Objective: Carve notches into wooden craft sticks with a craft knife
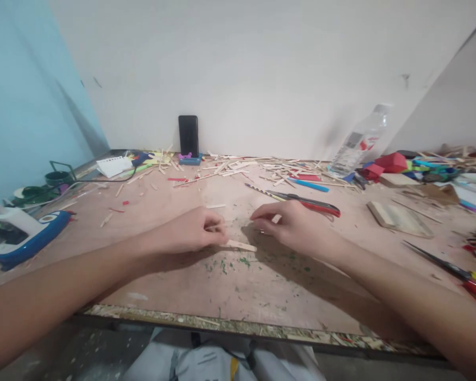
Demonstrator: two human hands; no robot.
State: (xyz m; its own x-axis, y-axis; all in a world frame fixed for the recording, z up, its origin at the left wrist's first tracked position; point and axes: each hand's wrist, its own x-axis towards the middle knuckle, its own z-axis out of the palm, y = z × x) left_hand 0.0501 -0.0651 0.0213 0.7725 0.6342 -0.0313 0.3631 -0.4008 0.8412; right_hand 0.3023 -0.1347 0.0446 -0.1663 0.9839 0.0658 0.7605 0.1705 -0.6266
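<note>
My left hand (202, 231) is closed, thumb and fingers pinched together low over the table. A flat, pale wooden stick (243, 246) juts out to the right from its fingertips. Facing it from the right, my right hand (289, 225) has thumb and forefinger curled towards each other in a pinch. Something small and pale may be at those fingertips, too blurred to name. Another thin wooden stick (216, 206) lies just behind my left hand. Behind my right hand lie a red-and-black cutter knife (321, 206) and a patterned pencil (262, 191).
Loose wooden sticks (238, 166) are heaped along the wall. A phone (189, 136) stands upright there, and a plastic bottle (360, 140) leans at the right. Scissors (444, 264) and a wooden block (399, 218) lie right. A blue-and-white power strip (31, 238) sits left.
</note>
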